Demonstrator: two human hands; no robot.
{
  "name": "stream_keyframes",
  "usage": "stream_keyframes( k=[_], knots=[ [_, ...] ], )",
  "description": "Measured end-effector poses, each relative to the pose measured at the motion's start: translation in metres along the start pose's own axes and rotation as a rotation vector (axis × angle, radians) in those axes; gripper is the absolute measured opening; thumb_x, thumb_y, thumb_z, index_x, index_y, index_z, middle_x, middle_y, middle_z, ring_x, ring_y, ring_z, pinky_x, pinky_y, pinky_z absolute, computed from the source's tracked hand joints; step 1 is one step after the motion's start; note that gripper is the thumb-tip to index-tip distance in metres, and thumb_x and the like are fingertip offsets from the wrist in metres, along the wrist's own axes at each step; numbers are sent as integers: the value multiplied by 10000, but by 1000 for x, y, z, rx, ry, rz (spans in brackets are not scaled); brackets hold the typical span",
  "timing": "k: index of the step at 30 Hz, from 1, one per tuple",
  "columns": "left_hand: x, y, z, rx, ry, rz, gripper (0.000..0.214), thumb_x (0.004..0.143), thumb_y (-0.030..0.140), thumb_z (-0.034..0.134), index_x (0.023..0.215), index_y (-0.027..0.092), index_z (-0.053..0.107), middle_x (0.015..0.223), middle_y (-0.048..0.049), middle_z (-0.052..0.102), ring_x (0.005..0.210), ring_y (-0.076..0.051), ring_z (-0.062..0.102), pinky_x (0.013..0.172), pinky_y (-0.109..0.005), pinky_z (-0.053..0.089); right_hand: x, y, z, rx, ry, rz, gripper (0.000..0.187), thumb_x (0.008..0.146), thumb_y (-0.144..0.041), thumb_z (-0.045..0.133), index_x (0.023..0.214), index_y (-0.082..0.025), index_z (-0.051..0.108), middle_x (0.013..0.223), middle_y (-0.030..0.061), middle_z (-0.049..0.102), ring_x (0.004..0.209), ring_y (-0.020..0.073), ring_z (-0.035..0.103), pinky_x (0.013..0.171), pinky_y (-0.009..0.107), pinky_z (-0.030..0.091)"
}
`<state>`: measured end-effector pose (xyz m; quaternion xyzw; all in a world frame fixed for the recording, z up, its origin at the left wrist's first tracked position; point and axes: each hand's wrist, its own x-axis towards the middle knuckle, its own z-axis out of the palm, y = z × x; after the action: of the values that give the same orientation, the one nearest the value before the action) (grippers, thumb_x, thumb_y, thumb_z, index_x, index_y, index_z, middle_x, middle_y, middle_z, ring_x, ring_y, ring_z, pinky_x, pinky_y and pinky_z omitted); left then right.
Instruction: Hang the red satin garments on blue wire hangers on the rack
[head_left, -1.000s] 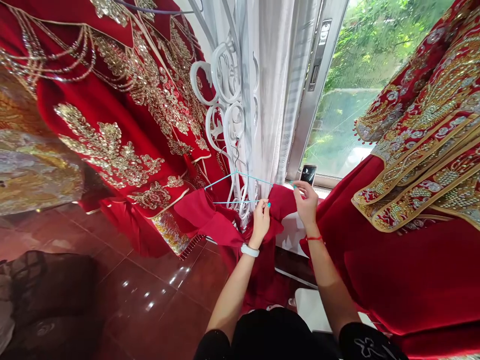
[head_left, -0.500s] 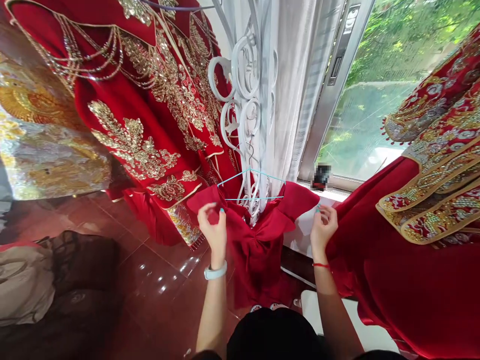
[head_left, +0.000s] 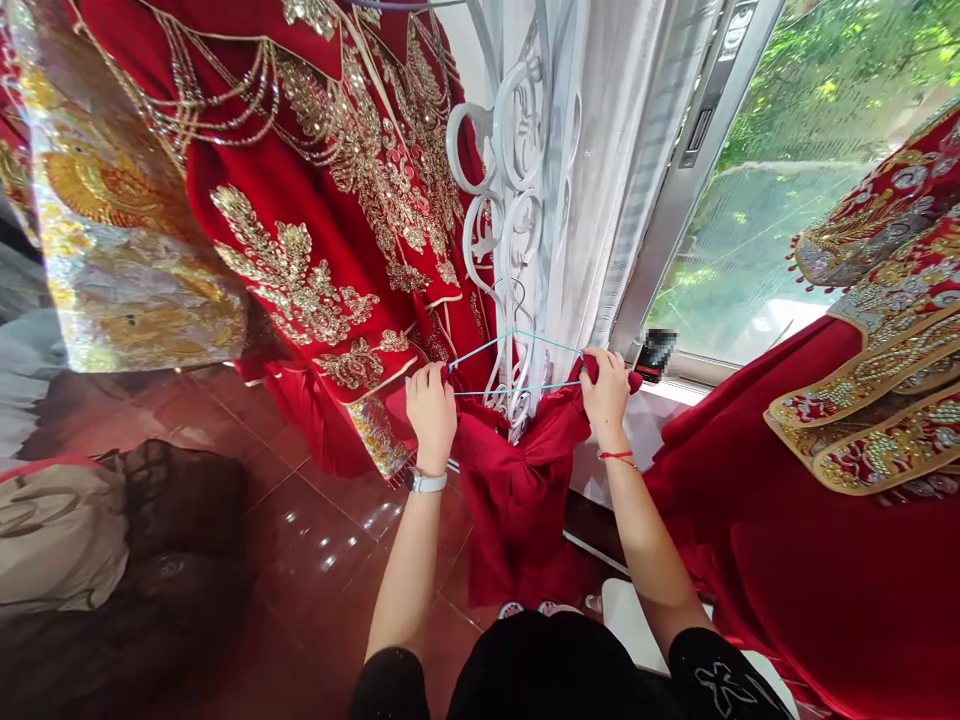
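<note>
Nearest you, your black top (head_left: 555, 670) fills the bottom edge, with a white outline figure on the right sleeve (head_left: 724, 680). A white seat (head_left: 634, 620) stands by your right forearm. You wear a pale watch (head_left: 429, 483) on the left wrist and a red cord (head_left: 616, 456) on the right.

Your left hand (head_left: 431, 408) and right hand (head_left: 605, 393) are well apart, fingers bent, each pinching a shoulder of the red dress (head_left: 517, 490) near an end of the turquoise hanger (head_left: 516, 331). The dress hangs in front of you, between your forearms.

Gold-embroidered red clothing (head_left: 300, 270) crowds in just beside your left hand; a beaded red outfit (head_left: 862, 440) hangs to your right. Left on the glossy red tiled floor (head_left: 330, 600), a beige bag (head_left: 60, 530) lies against dark sheer fabric (head_left: 187, 540).

Behind the hanger rises a white scrollwork stand (head_left: 525, 150), then a white curtain (head_left: 607, 130). The small dark device (head_left: 658, 355) on the windowsill is pixelated, its face unreadable. Greenery shows through the window (head_left: 780, 230).
</note>
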<state>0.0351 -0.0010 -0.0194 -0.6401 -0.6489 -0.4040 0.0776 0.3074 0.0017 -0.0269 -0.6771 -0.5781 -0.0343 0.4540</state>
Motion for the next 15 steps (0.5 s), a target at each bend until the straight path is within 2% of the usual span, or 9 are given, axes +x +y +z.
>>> stream_keyframes(
  k=[5,10,12,15],
  knots=[
    [-1,5,-9,134,-63,-16,367,932,121,412,1234,109,620,1215,-227,667,1177,-358,617,1063,-510,446,7,-11,-12,-182,-79,-44,376,908,-131,444,1222,-176,646,1179,162,671,1115,299,582,958,408,440],
    [7,6,-30,233,-211,9,356,965,136,341,1173,126,630,1021,-191,699,959,-320,687,884,-419,509,22,-22,-27,-463,-296,-57,417,962,-102,380,1285,-189,629,1104,188,699,973,292,649,780,348,437],
    [13,0,-40,198,-225,-44,346,963,153,357,1165,149,639,951,-159,712,884,-309,696,840,-402,509,32,-23,-34,-536,-376,-79,416,983,-112,374,1303,-202,624,1055,178,716,904,269,670,737,325,427],
    [22,-17,-49,-13,-153,-107,321,911,142,421,1131,178,652,1007,-124,736,901,-276,694,871,-378,502,49,-25,-42,-616,-464,-145,433,991,-105,370,1323,-220,623,1010,165,736,880,261,685,704,310,406]
  ],
)
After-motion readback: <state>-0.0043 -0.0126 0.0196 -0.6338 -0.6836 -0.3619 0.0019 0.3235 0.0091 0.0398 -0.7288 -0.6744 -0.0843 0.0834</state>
